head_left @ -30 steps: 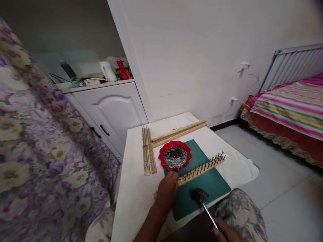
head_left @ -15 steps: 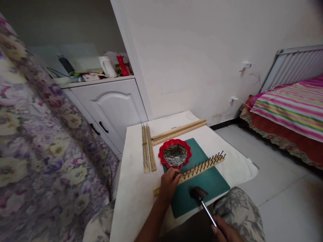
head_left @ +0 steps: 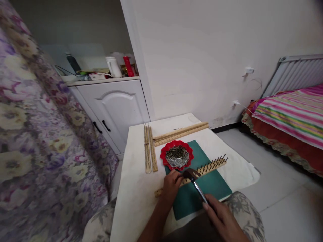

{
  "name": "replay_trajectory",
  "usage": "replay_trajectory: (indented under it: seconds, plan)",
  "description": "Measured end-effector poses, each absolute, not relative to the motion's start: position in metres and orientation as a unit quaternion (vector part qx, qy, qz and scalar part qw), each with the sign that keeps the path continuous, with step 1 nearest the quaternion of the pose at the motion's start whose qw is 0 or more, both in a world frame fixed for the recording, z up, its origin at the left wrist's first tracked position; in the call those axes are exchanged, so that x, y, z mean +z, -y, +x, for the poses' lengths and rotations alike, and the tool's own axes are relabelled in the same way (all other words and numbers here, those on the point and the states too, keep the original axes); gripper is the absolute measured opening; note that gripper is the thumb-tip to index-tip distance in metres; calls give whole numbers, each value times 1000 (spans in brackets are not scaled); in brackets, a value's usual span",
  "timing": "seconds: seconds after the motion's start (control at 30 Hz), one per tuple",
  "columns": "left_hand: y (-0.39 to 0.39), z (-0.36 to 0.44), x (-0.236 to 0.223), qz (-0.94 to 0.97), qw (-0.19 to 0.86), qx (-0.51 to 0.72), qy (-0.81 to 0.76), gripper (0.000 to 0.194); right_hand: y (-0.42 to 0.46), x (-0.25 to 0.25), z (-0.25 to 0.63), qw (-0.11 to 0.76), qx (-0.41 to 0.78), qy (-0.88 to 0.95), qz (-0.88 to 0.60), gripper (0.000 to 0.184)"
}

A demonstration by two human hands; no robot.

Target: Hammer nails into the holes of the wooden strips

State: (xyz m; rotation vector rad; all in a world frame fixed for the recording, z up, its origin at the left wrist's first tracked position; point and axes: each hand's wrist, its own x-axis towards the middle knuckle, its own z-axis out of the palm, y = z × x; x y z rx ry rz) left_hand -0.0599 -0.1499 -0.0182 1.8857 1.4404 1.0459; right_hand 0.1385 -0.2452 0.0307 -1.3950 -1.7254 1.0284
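Note:
My left hand point(head_left: 171, 186) rests on a wooden strip point(head_left: 202, 169) that lies across a green mat point(head_left: 214, 185). Its fingertips are pinched together at the strip, on something too small to make out. A row of nails stands up along the strip's right part. My right hand point(head_left: 222, 218) grips the metal handle of a hammer point(head_left: 194, 178). The hammer's dark head hovers over the strip right beside my left fingertips. A red dish point(head_left: 177, 155) full of loose nails sits just beyond.
Two pairs of wooden strips point(head_left: 149, 148) point(head_left: 180, 132) lie on the white table point(head_left: 136, 188). A flowered sofa fills the left, a white cabinet point(head_left: 113, 107) stands behind, and a bed with a striped cover point(head_left: 292, 111) is at the right. My knee shows at the bottom.
My right hand has swung the hammer up and left, from the mat's near edge to the strip beside my left fingers. The left hand has stayed on the strip.

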Motion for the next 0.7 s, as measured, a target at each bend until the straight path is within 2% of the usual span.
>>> replay_trajectory:
  seconds: [0.27,0.7]
  plan:
    - [149,-60,-22,690,288,391,-537,15,232,28,126,288,374,718,-512,35]
    - [152,-60,-15,711,268,365,-538,17,254,2,135,356,380,639,-566,42]
